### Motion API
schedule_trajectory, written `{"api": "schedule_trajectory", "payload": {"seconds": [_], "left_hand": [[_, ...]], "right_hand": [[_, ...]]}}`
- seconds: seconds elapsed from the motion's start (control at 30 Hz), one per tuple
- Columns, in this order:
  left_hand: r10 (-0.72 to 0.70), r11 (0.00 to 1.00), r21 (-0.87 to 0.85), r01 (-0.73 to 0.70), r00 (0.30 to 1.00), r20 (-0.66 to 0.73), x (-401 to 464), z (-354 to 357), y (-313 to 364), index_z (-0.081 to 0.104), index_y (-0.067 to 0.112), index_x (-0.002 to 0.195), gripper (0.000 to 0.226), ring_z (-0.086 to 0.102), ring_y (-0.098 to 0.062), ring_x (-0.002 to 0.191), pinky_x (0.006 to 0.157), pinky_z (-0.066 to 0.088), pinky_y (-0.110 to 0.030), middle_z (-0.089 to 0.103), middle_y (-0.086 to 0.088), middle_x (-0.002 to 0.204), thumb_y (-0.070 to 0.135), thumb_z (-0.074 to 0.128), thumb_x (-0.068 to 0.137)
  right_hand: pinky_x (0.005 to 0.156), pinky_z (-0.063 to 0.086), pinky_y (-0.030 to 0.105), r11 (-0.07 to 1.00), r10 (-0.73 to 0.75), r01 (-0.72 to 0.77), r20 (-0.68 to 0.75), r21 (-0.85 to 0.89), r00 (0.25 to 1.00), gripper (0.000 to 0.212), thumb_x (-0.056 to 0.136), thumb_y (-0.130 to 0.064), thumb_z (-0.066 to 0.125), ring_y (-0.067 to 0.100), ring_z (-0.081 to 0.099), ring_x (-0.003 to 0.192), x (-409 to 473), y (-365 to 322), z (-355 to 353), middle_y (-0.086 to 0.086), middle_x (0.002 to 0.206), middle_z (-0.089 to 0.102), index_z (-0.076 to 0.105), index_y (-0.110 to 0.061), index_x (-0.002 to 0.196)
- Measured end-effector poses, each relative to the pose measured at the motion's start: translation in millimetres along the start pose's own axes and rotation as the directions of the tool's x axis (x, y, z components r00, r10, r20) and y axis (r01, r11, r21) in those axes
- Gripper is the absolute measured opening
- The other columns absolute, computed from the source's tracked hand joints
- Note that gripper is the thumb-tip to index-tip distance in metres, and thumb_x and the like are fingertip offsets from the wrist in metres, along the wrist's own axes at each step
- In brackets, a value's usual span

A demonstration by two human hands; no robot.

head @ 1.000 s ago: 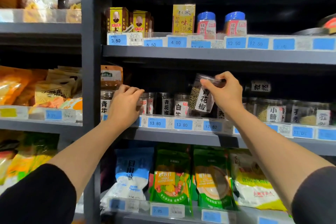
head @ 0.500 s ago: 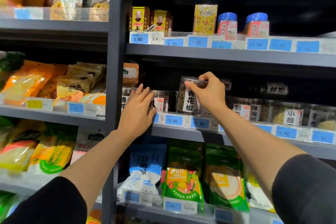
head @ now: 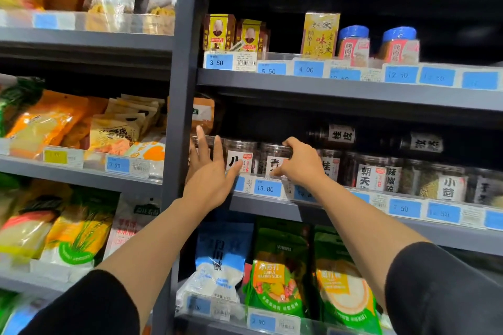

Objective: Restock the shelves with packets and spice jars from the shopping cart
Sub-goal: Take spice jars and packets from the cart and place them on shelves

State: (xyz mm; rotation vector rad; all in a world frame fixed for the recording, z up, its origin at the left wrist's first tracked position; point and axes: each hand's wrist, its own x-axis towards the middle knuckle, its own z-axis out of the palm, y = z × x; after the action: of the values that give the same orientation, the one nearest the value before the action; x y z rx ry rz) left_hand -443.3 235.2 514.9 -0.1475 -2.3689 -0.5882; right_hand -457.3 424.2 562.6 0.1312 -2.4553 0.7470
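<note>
Spice jar (head: 273, 159) stands on the shelf (head: 340, 211), label half hidden by the gripping right hand (head: 302, 163); left hand (head: 211, 175) fingers spread wide, holding nothing.

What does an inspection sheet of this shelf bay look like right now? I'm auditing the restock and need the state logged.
Surface: grey middle shelf with blue price tags along its front edge.
Job's things: clear spice jar standing upright in the front row, beside a neighbouring jar on its left.
Clutter: boxes and two blue-lidded jars on the shelf above; green and blue packets on the shelf below.
Grips: right hand curled round the spice jar's top; left hand open, fingers straight, in front of the leftmost jars.
Cables: nothing seen.
Surroundings: adjoining bay at left holds orange and yellow packets; shopping cart not in view.
</note>
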Motion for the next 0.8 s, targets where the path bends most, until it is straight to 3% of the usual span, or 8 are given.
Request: {"api": "schedule_trajectory", "payload": {"seconds": [0.2, 0.37, 0.57, 0.67, 0.8], "left_hand": [[-0.008, 0.999, 0.031, 0.009, 0.999, -0.039, 1, 5, -2, 0.007, 0.018, 0.155, 0.067, -0.021, -0.033, 0.146, 0.119, 0.007, -0.048, -0.02, -0.003, 0.161, 0.051, 0.029, 0.101], [0.082, 0.994, 0.073, -0.076, 0.994, -0.078, 0, 4, -5, 0.016, 0.018, 0.154, 0.062, -0.022, -0.032, 0.145, 0.12, 0.002, -0.047, -0.006, -0.006, 0.162, 0.047, 0.031, 0.102], [0.079, 0.993, 0.093, -0.075, 0.996, -0.041, -1, 5, -2, 0.013, 0.02, 0.155, 0.06, -0.025, -0.032, 0.144, 0.119, 0.008, -0.046, -0.01, -0.003, 0.162, 0.045, 0.028, 0.103], [0.079, 0.988, 0.138, -0.073, 0.996, -0.034, -1, 6, -2, 0.011, 0.02, 0.155, 0.06, -0.025, -0.033, 0.144, 0.12, 0.006, -0.048, -0.011, -0.004, 0.162, 0.046, 0.025, 0.103], [0.091, 0.982, 0.168, -0.084, 0.995, -0.035, -1, 10, -4, 0.009, 0.019, 0.155, 0.061, -0.025, -0.034, 0.144, 0.121, 0.002, -0.049, -0.014, -0.005, 0.162, 0.045, 0.023, 0.103]], "right_hand": [[0.084, 0.054, 0.042, 1.0, -0.017, 0.017, -0.016, -0.012, 1.0, 0.072, 0.065, -0.031, 0.086, 0.022, 0.062, 0.102, 3, 8, 3, 0.002, 0.112, 0.066, 0.049, -0.025, 0.127], [0.081, 0.055, 0.046, 0.999, -0.027, 0.026, -0.065, -0.027, 0.997, 0.063, 0.065, -0.037, 0.084, 0.022, 0.064, 0.097, 2, 6, 11, 0.001, 0.105, 0.068, 0.05, -0.027, 0.117], [0.079, 0.055, 0.044, 0.998, -0.053, 0.05, -0.082, -0.033, 0.995, 0.059, 0.07, -0.036, 0.081, 0.022, 0.062, 0.098, -1, 10, 4, 0.0, 0.107, 0.067, 0.049, -0.03, 0.119], [0.071, 0.053, 0.038, 0.998, -0.058, 0.055, -0.078, -0.032, 0.995, 0.051, 0.073, -0.04, 0.078, 0.022, 0.061, 0.091, 0, 11, 1, 0.001, 0.103, 0.065, 0.049, -0.032, 0.114], [0.072, 0.056, 0.044, 0.998, -0.071, 0.07, -0.043, -0.005, 0.997, 0.045, 0.078, -0.045, 0.071, 0.023, 0.062, 0.083, 0, 7, 2, 0.001, 0.091, 0.064, 0.041, -0.027, 0.105]]}}
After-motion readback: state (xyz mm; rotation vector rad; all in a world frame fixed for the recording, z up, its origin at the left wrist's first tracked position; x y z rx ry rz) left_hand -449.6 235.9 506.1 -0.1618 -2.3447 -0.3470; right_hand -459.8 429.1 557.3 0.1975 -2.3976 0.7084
